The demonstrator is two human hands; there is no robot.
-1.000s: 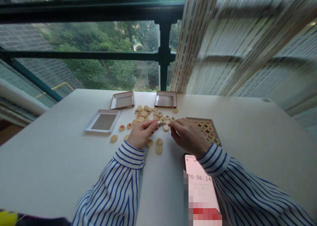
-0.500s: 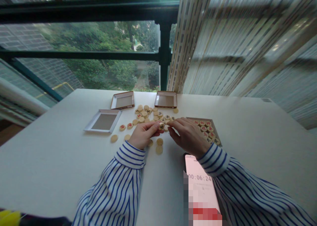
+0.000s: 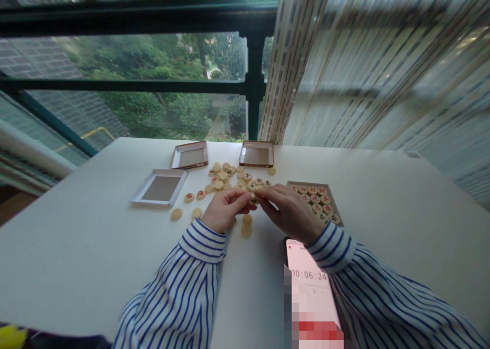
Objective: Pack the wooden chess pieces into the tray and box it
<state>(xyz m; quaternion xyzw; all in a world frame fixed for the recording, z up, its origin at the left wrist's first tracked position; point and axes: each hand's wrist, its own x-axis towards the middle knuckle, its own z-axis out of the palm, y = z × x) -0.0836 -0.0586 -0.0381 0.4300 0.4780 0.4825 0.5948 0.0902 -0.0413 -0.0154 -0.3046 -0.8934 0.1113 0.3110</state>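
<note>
My left hand [image 3: 224,209] pinches a round wooden Chinese chess piece [image 3: 253,199] between thumb and fingers, just above the table. From the other side, the fingertips of my right hand [image 3: 293,209] close on the same piece, so the two hands nearly meet. Fingers cover part of its dark character. Beyond the hands lies a loose heap of similar pieces [image 3: 223,176], some face up with red or black characters, others blank side up. To the right, partly behind my right hand, a shallow box [image 3: 332,196] holds rows of pieces, mostly red ones, with black ones in the nearest row.
A white tray [image 3: 133,198] stands on the left of the white table [image 3: 76,247]. Two brown-edged box parts [image 3: 190,166] [image 3: 256,165] sit farther back. A phone [image 3: 312,293] showing a timer lies beneath my right forearm. Two blank pieces [image 3: 246,231] rest near my left wrist.
My right fingertips have come left onto the piece in my left hand. The left hand has shifted slightly right. The heap and boxes look the same.
</note>
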